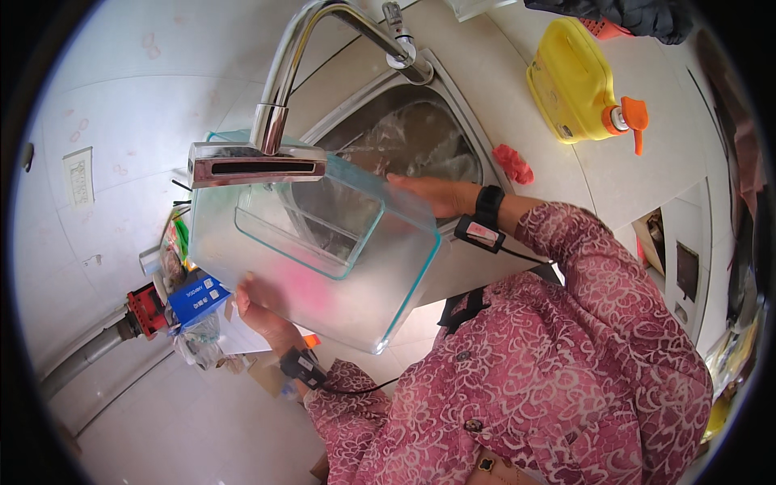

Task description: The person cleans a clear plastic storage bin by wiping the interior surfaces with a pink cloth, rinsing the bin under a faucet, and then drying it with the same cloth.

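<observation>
A clear box-shaped container (357, 303) with teal-tinted edges is held tilted below the faucet, partly over the sink. One face of it shows a smaller rounded rectangular outline. My left hand (259, 315) grips its lower left side, some fingers hidden behind the cloudy wall. At the opposite side, my right hand (439, 195) supports the wall next to the sink. The chrome faucet (257, 163) has a wide flat spout that overlaps the container's upper part. Murky liquid and a crumpled, film-like sheen show inside the metal sink (424, 130). Whether water runs from the spout, I cannot tell.
On the counter right of the sink lie a crumpled red cloth or film (513, 164) and a yellow jug with an orange pump (573, 82). A blue box (199, 301), plastic bags and a red fitting on a grey pipe (147, 310) are at the left.
</observation>
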A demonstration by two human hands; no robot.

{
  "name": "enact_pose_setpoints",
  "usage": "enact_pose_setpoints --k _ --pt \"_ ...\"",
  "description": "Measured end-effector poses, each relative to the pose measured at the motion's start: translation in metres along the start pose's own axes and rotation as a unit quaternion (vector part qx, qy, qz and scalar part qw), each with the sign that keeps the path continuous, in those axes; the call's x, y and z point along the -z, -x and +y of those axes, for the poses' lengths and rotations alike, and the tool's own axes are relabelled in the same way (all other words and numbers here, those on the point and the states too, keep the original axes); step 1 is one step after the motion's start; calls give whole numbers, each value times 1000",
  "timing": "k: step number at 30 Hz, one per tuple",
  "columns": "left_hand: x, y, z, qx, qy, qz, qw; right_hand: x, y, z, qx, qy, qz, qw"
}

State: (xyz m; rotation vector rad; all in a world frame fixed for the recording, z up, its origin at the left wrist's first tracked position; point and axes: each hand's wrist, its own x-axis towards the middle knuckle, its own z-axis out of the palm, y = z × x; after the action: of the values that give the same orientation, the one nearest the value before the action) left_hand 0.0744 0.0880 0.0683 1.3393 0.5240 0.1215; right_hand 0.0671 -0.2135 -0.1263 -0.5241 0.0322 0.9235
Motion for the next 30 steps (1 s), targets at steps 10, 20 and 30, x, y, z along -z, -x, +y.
enact_pose_setpoints --k 10,20,30 --pt "22 -48 -47 106 125 -58 985 -25 24 -15 50 -37 154 986" --pt "-26 -56 -53 218 127 -43 967 -15 49 -6 84 -83 197 973" --pt "-59 -82 -75 302 199 0 932 -7 59 -28 96 99 209 968"
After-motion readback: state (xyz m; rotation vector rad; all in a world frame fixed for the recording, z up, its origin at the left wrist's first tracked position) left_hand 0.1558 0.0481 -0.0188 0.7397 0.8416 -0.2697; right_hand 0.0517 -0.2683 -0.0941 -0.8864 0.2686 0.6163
